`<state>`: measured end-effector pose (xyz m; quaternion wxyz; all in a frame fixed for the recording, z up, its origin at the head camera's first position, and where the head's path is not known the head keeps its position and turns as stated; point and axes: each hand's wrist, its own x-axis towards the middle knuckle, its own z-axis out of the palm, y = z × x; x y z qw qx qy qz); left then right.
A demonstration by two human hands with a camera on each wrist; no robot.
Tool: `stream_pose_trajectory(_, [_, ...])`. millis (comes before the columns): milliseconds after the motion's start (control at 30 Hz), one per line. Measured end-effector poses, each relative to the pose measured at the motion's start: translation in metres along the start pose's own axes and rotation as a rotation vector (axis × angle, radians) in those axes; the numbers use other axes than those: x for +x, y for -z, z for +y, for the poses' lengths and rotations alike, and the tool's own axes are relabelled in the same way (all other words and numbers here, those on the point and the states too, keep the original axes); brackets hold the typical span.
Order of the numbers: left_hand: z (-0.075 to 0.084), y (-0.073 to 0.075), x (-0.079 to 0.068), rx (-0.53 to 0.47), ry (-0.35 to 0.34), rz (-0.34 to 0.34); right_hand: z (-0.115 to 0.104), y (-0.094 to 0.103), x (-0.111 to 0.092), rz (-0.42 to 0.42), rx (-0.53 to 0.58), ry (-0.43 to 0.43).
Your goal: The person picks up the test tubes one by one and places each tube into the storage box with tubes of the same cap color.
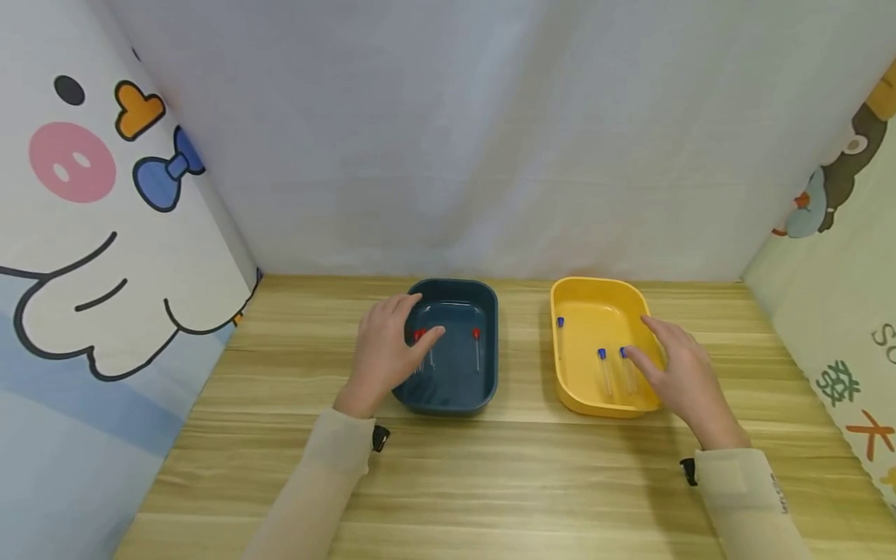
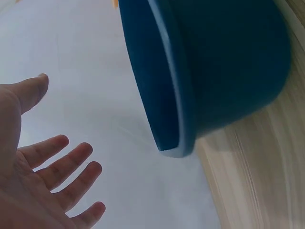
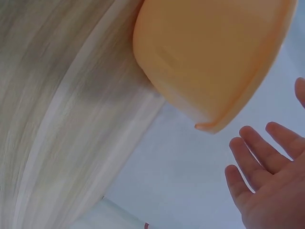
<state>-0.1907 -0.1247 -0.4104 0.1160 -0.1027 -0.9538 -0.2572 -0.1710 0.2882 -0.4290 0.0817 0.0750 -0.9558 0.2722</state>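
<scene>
A dark blue tray (image 1: 451, 393) stands left of centre on the table, holding several thin clear tubes with red caps (image 1: 477, 334). To its right is a yellow tray (image 1: 581, 385), where three clear tubes with blue caps (image 1: 602, 354) lie. Over the blue tray's left rim, my left hand (image 1: 385, 346) hovers with fingers spread, partly hiding the tubes there. My right hand (image 1: 686, 377) is likewise spread above the yellow tray's right rim. Both wrist views show gaps between the fingers and the tray walls; neither the left hand (image 2: 52, 176) nor the right hand (image 3: 271, 176) holds anything.
The wooden table (image 1: 518, 482) extends in front of and between the trays. A pale cloth wall (image 1: 434, 155) rises behind them. Printed cartoon panels flank the table, with a white animal figure (image 1: 140, 295) on the left and drawn characters (image 1: 836, 385) on the right.
</scene>
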Motion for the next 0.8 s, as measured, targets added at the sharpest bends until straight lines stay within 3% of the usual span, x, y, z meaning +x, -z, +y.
stream_pose_trajectory(467, [-0.013, -0.001, -0.005, 0.116, 0.004, -0.099, 0.003, -0.005, 0.001, -0.019, -0.041, 0.012])
stream_pose_trajectory(800, [-0.017, -0.006, -0.001, 0.162, 0.058, -0.198, 0.007, -0.005, 0.006, -0.066, -0.105, 0.011])
